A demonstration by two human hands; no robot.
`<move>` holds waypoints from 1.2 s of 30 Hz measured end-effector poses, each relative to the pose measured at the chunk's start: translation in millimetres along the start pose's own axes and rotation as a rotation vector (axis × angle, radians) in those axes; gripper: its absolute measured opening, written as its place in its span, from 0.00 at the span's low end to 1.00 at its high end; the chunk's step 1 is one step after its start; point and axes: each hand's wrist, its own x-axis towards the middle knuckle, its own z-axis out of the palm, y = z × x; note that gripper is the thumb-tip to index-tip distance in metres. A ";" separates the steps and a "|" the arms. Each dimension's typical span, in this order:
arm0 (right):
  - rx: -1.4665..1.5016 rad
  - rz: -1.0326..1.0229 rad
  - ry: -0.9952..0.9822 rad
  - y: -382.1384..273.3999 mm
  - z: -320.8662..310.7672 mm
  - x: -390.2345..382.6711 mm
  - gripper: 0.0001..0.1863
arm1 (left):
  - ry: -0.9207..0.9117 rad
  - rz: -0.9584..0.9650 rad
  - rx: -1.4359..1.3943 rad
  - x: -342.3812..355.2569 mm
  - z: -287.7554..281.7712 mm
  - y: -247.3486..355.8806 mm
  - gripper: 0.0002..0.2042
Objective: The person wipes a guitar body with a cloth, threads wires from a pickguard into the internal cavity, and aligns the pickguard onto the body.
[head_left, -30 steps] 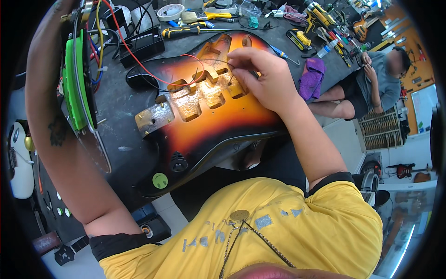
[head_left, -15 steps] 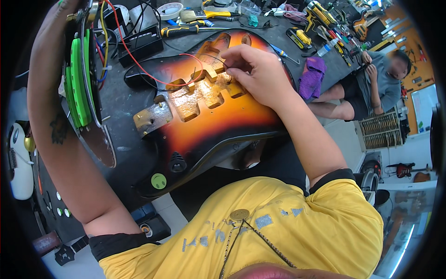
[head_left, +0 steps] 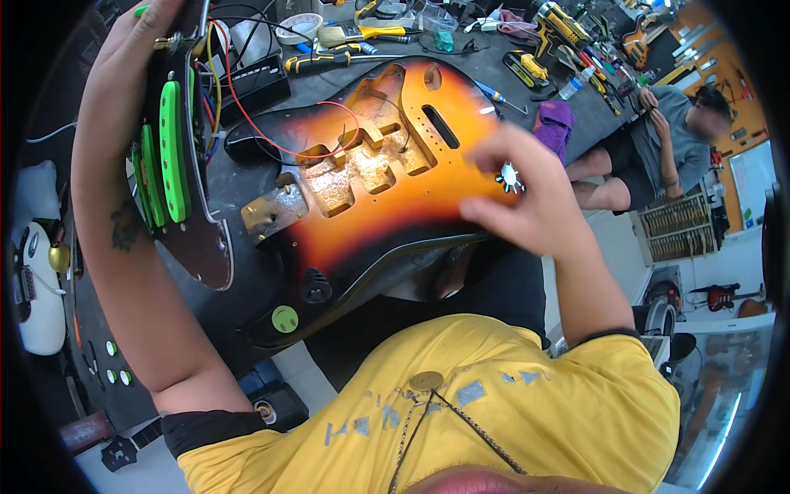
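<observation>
A sunburst electric guitar body (head_left: 420, 193) lies face up on the dark bench, its pickup cavities bare. My left hand (head_left: 152, 20), partly cut off at the upper left, grips the edge of a dark pickguard (head_left: 193, 255). The pickguard stands on edge beside the body, with bright green pickups (head_left: 171, 156) along its face. From its back, a red wire (head_left: 247, 118) and a black wire loop across to the cavities. Over the body's right end hovers my right hand (head_left: 518, 193), slightly blurred, fingers spread and holding nothing.
Behind the body lie a screwdriver (head_left: 325, 62), a paint brush (head_left: 354, 34) and a roll of tape (head_left: 299, 25). A purple cloth (head_left: 553, 128) and a yellow drill (head_left: 564, 23) are to the right. Beyond the bench, another person (head_left: 679, 136) sits. A white guitar body (head_left: 39, 309) rests at far left.
My right hand has left the cavity wire and drawn back to the right, its fingers opening. The pickguard in my left hand has shifted right and turned, showing more of the green pickups.
</observation>
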 end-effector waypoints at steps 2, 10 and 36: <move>0.030 0.002 -0.112 1.7 -7.5 -43.9 0.30 | -0.041 -0.087 -0.108 0.3 20.6 -0.5 0.27; -0.370 -0.008 0.012 52.0 4.7 -67.5 0.57 | -0.157 0.120 -0.066 -4.7 7.7 5.4 0.28; 0.500 0.183 0.674 107.8 51.5 -54.4 0.43 | -0.233 -0.060 -0.245 -6.1 39.0 24.4 0.30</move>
